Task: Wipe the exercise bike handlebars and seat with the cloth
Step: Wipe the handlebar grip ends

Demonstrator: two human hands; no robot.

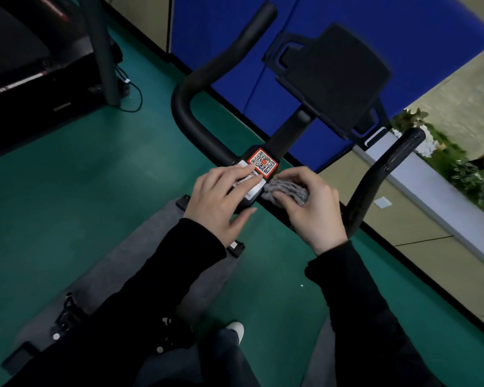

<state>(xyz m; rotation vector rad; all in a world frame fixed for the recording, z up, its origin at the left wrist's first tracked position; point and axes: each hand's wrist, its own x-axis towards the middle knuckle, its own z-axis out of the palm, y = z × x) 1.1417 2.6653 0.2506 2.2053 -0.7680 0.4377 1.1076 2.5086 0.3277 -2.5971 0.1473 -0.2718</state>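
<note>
Person stands at the exercise bike, both arms out over the black handlebars (191, 118). Left hand (221, 201) lies flat on the centre block of the bar, fingers straight and slightly spread, holding nothing; the fingertips reach up to a red-edged QR sticker (263, 163) and partly cover a white label (253, 188) below it. Right hand (312, 209) is just beside it on the right, fingers curled round a bunched grey cloth (289, 189) and holding it against the crossbar right next to the centre block. The cloth touches the bar; its frayed edge sits close to the left fingertips, contact between the two hands not clear. The left horn of the bar curves up and away to the top of the view, the right horn rises on the far right, well apart from both hands. A dark flat console holder (333, 79) stands on a stem behind the centre block, somewhat blurred. Black sleeves (196, 247) cover both arms to the wrists. Below: green floor (67, 191), a grey mat (123, 263) under the bike, one white shoe (236, 331) at the bottom. Treadmill (25, 65) top left with a cable (133, 97) looped on the floor next to it. Blue panel (403, 23) behind the bars, plants (464, 171) along the right edge.
</note>
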